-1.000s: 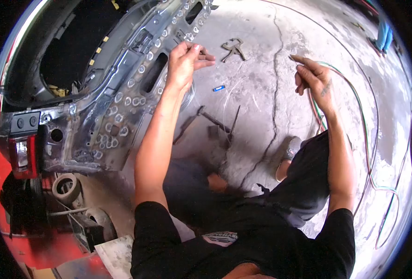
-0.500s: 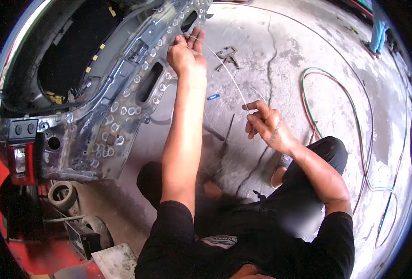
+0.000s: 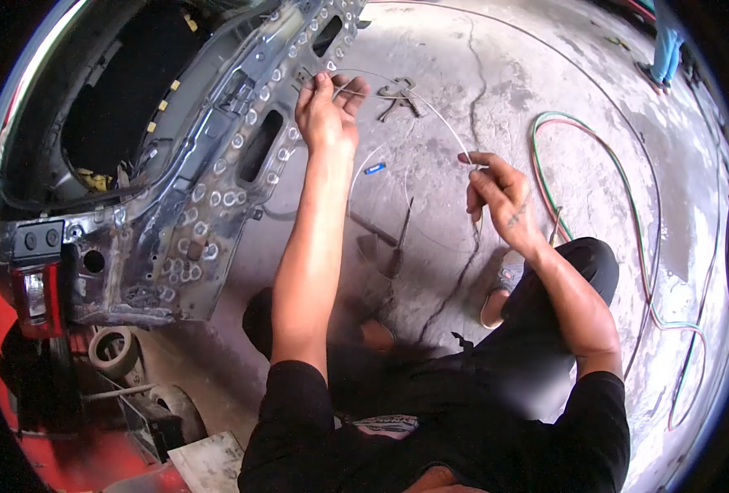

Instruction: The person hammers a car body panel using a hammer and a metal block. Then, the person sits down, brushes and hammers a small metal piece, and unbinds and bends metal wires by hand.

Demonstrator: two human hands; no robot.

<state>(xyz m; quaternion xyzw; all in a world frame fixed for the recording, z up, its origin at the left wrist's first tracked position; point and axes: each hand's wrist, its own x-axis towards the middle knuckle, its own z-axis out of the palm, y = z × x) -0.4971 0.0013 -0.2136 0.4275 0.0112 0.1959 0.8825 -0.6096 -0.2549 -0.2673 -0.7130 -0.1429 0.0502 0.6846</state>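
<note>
A thin, pale wire arcs between my two hands above the floor, and a looser loop of it hangs below. My left hand, palm up beside the welded metal car panel, pinches the wire between thumb and fingers. Farther right and lower, my right hand has its thumb and fingers closed on the wire's other stretch, with the index finger reaching forward along it. The wire's ends are too fine to make out.
On the concrete floor lie a metal clamp, a blue lighter-like item and a dark pointed rod. Green and red hoses curve at the right. A person's leg shows at the top right. A red tail light sits lower left.
My right hand has moved right and slightly up, and my left hand a little down. The wire between them now bows more to the right, and a loop shows below.
</note>
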